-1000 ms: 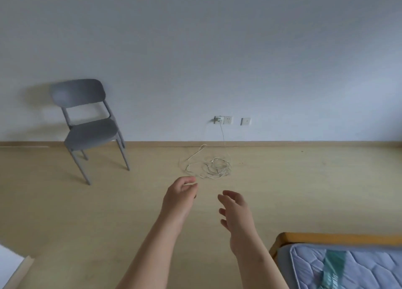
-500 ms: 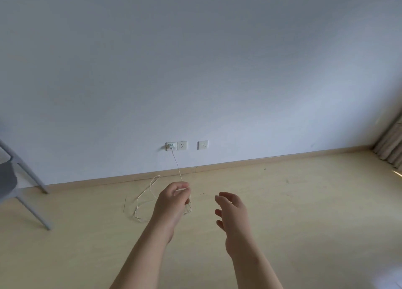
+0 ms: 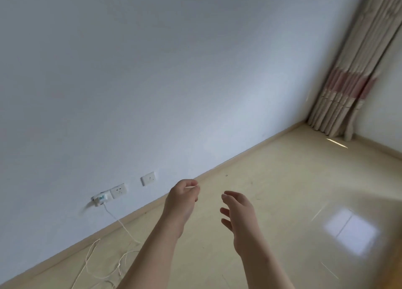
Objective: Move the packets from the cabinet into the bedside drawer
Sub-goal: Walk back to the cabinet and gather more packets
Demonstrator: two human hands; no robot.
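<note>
Above the floor (image 3: 282, 180), the left hand (image 3: 181, 199) curls loosely, empty; the right hand (image 3: 239, 217) has fingers relaxed.

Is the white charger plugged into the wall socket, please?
Plugged in: the charger sits on the wall, its cord trailing to the floor.

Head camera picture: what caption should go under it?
Left hand and right hand, both empty, above the floor near a curtain.

curtain (image 3: 352, 71) blurred, cut by top edge, cable (image 3: 121, 224) leaving bottom edge
</note>
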